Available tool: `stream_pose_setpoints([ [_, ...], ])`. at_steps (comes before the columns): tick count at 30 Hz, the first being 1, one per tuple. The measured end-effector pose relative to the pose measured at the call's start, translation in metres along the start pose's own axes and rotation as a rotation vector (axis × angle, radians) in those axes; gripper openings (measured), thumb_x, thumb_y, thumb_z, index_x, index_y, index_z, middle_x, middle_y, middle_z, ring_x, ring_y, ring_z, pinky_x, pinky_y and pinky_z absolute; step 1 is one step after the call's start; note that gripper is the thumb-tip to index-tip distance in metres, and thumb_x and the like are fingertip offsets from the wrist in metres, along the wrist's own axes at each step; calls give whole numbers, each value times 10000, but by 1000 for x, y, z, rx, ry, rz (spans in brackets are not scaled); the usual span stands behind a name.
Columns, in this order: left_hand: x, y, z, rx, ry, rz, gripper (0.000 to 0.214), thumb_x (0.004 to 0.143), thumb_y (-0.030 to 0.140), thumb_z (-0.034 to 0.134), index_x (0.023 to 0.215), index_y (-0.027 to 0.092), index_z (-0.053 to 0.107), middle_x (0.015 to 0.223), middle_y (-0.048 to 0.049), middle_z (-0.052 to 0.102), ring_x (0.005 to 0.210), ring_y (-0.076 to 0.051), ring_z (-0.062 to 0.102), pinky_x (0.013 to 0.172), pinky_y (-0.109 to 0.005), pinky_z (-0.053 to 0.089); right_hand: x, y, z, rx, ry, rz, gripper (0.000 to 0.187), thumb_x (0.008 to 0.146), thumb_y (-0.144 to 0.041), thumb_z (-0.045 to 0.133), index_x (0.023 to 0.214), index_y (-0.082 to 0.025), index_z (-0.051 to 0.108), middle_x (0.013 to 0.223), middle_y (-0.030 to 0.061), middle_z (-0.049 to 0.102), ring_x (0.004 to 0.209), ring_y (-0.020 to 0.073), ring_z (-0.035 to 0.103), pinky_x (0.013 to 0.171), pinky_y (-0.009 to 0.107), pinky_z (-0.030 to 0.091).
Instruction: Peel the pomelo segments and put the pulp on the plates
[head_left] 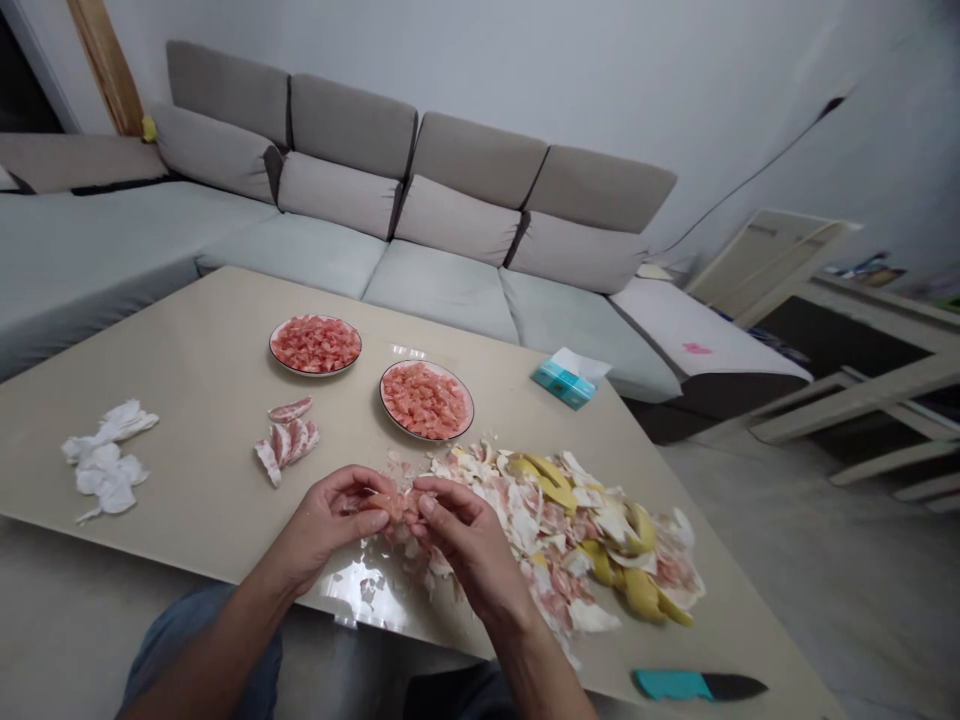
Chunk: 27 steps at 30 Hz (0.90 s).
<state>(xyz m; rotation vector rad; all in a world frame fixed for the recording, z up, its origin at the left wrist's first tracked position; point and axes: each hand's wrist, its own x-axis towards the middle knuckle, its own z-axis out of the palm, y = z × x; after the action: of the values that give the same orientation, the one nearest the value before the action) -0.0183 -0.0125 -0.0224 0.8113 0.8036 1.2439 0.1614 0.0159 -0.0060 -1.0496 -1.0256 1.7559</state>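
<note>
Above the near part of the table, my left hand [330, 525] and my right hand [469, 540] pinch a pink pomelo segment [394, 504] between them. Fingers partly cover the segment. Beneath and right of my hands spreads a heap of pomelo peel [555, 530], with yellow rind, white pith and pinkish membrane. Several unpeeled pomelo segments [286, 440] lie to the left of my hands. Beyond them, peeled pink pulp fills a near plate [384, 408] and a farther plate [273, 355], both white with a dark rim.
White crumpled tissues [109, 462] lie at the table's left. A knife [701, 686] with a teal handle and dark blade rests near the front right edge. A blue tissue box [566, 382] stands at the back right. Behind the table [202, 400] runs a grey sofa [442, 290].
</note>
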Motion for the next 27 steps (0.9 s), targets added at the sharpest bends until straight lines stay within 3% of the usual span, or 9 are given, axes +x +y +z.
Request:
stream_pose_setpoints([
  [6,-1,1,-1,-7,-88,-9,241,720,206,773,920,198,639,948,-27,633,803,-146,612,771,-270,475,0,-1,2,38,-34,0,295,674,-342,830,920,-213,729,733,4,716,618,119,654,648,240,537],
  [10,-4,4,-1,57,-178,-114,334,769,346,720,1054,208,612,952,-50,645,840,-178,608,724,-262,465,-3,-3,4,-143,-67,-112,222,748,-340,771,924,-215,720,773,15,705,646,138,657,650,260,538],
  [14,-3,6,4,286,-50,-50,185,809,330,669,914,178,653,703,6,610,700,-139,560,691,-229,427,-5,-4,7,-452,-73,-321,130,820,-314,692,903,-222,730,925,48,686,752,164,657,666,269,535],
  [17,-1,6,6,379,-2,10,144,797,304,668,855,173,658,718,6,610,703,-144,551,671,-222,410,-5,-3,9,-603,-65,-410,120,846,-287,655,902,-219,736,931,63,685,803,181,654,662,268,528],
  [24,-1,10,8,383,-1,21,131,796,294,639,803,162,642,727,1,614,699,-154,562,667,-231,407,-4,4,10,-467,-60,-335,113,826,-297,681,888,-215,726,920,44,677,709,148,648,648,253,525],
  [27,-2,12,7,399,25,17,120,787,263,637,733,157,626,683,11,598,664,-139,540,641,-222,392,-3,2,8,-370,-38,-281,129,805,-317,711,886,-216,713,817,18,678,657,136,643,626,240,521],
])
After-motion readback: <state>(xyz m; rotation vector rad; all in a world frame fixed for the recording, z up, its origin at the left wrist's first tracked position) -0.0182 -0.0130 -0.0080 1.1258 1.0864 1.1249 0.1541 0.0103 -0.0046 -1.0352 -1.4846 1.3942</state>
